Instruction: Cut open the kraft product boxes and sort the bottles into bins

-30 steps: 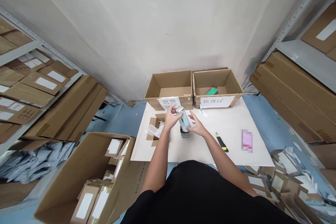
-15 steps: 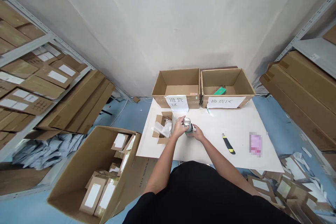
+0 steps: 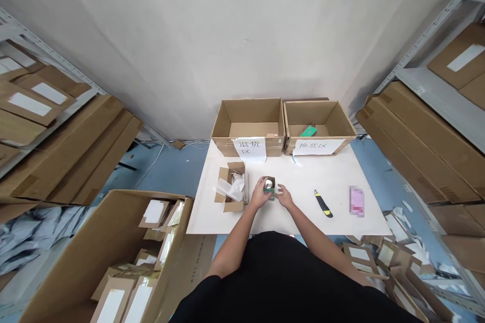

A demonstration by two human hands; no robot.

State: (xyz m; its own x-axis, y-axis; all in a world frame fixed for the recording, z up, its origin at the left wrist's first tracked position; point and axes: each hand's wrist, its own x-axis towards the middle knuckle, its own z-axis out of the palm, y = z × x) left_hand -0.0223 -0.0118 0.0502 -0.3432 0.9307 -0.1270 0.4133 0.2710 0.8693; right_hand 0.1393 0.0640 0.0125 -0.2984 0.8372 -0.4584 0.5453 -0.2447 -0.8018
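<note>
A small green box (image 3: 270, 195) with a dark open top stands on the white table in front of me. A shiny, silver round-topped object (image 3: 269, 183) sits in its opening; what kind of object it is I cannot make out. My left hand (image 3: 259, 194) is closed around the left side of the box. Just off the box's right side is my right hand (image 3: 285, 197), fingers apart and holding nothing. Left of my hands lies an opened small carton (image 3: 234, 206) with white wrapping (image 3: 232, 190) spilling over its flaps.
Two large cardboard boxes with paper signs, a left one (image 3: 217, 131) and a right one (image 3: 350, 128), stand along the table's back. A yellow-black utility knife (image 3: 323, 204) and a blurred pink item (image 3: 356, 201) lie right. A big parcel carton (image 3: 76, 242) stands at lower left.
The silver-topped object has gone down into the green box. My right hand has come off the box, while my left has moved onto its side. The camera view has shifted.
</note>
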